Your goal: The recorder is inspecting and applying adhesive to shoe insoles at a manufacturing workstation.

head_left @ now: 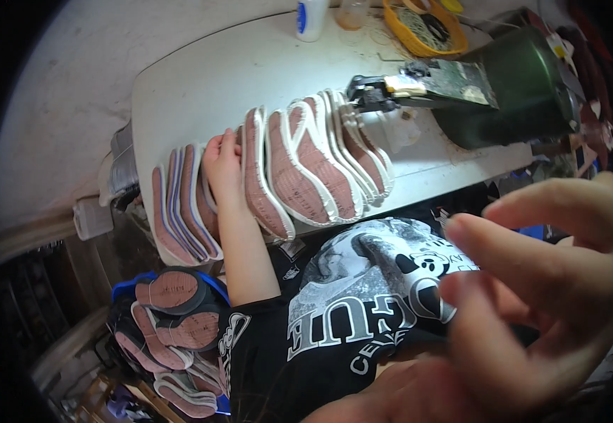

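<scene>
Several shoe soles (308, 185) with reddish-brown faces and white edges stand leaning in a row on the white table. My left hand (223, 163) reaches among them, its fingers extended against the soles. It lies between the white-edged soles and a smaller group of soles with blue-striped edges (179, 201). Part of that hand's contact with the soles is hidden. My right hand (553, 282) is raised close to the camera, large and a little blurred. Its fingers are bent but apart, and nothing shows between the thumb and fingertips.
A dark green machine (514, 88) with a metal arm (419, 86) stands on the table at right. Behind it are a yellow basket (426, 35) with thread and a white bottle (311, 20). At lower left, a blue container (119, 287) holds more soles (172, 289).
</scene>
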{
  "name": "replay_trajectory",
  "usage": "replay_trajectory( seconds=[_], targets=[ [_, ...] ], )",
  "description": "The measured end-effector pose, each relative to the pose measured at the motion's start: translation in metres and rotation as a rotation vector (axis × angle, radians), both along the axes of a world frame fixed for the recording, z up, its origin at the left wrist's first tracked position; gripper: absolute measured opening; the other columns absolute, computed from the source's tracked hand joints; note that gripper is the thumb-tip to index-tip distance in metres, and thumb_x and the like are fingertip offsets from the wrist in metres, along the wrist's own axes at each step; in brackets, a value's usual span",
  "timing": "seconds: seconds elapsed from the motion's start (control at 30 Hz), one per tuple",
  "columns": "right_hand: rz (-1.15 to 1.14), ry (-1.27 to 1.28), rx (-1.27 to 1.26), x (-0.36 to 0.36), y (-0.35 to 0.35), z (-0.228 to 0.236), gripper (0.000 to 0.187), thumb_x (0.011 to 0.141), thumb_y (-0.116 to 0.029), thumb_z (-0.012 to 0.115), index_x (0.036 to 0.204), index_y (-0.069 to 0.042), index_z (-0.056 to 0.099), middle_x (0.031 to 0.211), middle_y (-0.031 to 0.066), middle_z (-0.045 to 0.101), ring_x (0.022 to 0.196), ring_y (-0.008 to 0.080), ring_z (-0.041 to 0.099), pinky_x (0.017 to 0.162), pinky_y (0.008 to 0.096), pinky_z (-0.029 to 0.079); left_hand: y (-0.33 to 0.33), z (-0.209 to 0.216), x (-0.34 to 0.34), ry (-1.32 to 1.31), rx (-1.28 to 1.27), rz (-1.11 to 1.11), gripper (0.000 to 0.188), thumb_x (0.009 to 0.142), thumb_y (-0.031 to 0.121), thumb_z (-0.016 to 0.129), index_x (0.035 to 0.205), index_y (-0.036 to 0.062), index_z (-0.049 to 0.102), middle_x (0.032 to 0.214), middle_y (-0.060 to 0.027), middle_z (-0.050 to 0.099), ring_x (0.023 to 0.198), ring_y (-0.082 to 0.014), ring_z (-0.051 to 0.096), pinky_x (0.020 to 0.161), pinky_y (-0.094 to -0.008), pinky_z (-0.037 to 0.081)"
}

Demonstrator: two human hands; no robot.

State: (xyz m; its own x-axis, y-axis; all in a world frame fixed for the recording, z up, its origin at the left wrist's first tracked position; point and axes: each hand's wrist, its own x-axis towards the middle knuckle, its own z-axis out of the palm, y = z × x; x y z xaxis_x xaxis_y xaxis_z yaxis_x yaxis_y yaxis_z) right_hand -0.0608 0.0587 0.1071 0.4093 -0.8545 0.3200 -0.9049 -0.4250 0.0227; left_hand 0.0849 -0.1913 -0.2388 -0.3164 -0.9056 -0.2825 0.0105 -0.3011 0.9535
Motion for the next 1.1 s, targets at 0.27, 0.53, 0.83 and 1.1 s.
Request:
replay_trajectory(
  seconds=[0.27,0.53,0.83,1.1],
  targets=[
    [0.125,0.117,-0.326,-0.021,0.009,-0.005,0.018,0.082,-0.011,0.068,0.087,-0.012,0.051,0.087,0.0091,0.066,0.07,0.0149,0.058,0.053,0.0158,0.042,0.001,0.014,0.001,-0.062,-0.01,0.018,0.025,0.089,0.025,0.062,0.088,-0.0006,0.06,0.061,-0.0003,0.053,0.053,-0.007,0.046,0.05,-0.0217,0.037],
    [0.09,0.317,0.203,-0.057,-0.061,-0.021,0.038,0.073,-0.006,0.072,0.108,-0.003,0.059,0.096,0.0143,0.063,0.095,0.0313,0.059,0.084,0.0444,0.047,0.006,0.004,0.003,-0.062,-0.019,0.013,0.029,0.087,0.028,0.064,0.089,-0.0008,0.059,0.062,-0.0001,0.053,0.056,-0.0068,0.046,0.053,-0.0224,0.036],
    [-1.068,-0.303,0.683,-0.188,-0.219,-0.171,0.055,0.069,-0.051,0.074,0.093,-0.002,0.065,0.095,0.0147,0.063,0.094,0.0255,0.06,0.076,0.0356,0.049,0.005,0.014,0.004,0.048,0.008,-0.171,0.031,0.077,0.021,0.078,0.085,0.0015,0.055,0.068,0.0007,0.056,0.059,-0.0042,0.046,0.055,-0.0173,0.035],
    [-0.888,-0.7,0.304,-0.197,-0.268,-0.243,0.076,0.07,-0.029,0.081,0.129,0.001,0.044,0.12,0.0179,0.058,0.111,0.0279,0.057,0.097,0.0364,0.044,0.007,0.041,0.024,0.26,0.099,-0.546,0.038,0.08,0.008,0.07,0.113,-0.003,0.054,0.086,-0.0039,0.062,0.076,-0.0085,0.058,0.071,-0.0226,0.049]
  ],
)
